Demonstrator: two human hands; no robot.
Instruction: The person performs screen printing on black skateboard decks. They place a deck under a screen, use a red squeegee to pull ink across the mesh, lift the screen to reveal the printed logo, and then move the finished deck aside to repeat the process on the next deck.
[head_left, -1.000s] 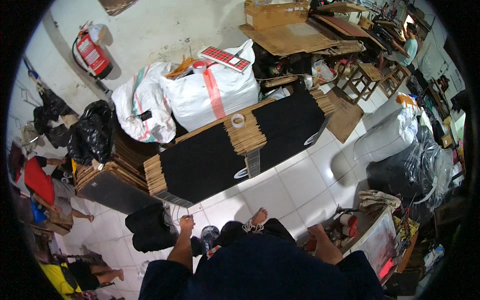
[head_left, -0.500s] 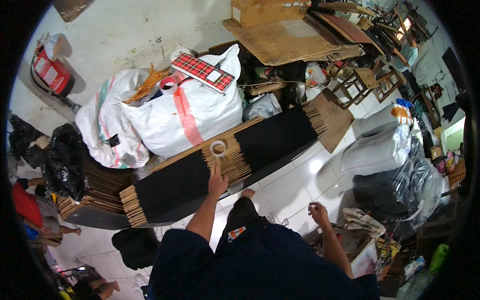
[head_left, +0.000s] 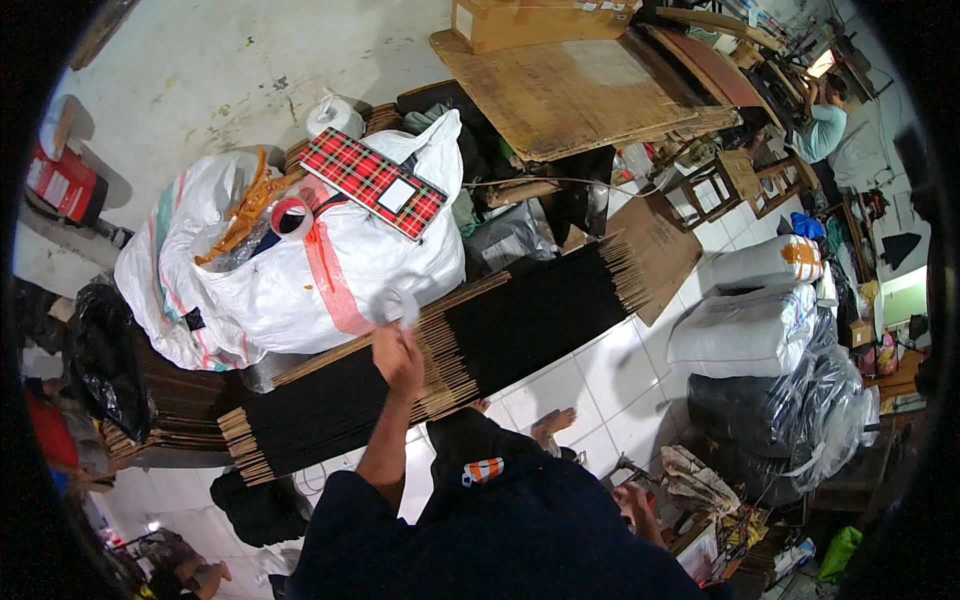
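My left hand (head_left: 398,362) is closed on a roll of clear tape (head_left: 396,308), raised over the far edge of a long row of stacked pieces. The row has black faces (head_left: 535,318) and ragged light-brown ends, with a brown band (head_left: 440,362) across its middle. My right hand (head_left: 632,503) hangs low at my right side, beside the clutter there; its fingers are too blurred to read. Beyond the row lies a big white sack (head_left: 390,255) with a red plaid notebook (head_left: 372,183) and a red-and-white tape roll (head_left: 291,218) on top.
At the back stand a cardboard box (head_left: 540,25) and brown boards (head_left: 570,90). White sacks (head_left: 745,330) and plastic-wrapped bundles are piled right. A black cloth heap (head_left: 258,502) lies at lower left. Another person (head_left: 825,128) is at the far right; others are at the left edge.
My left hand has picked the clear tape roll up off the row and moved it left and up. My right hand has dropped lower. The view has shifted, and a foot has stepped right.
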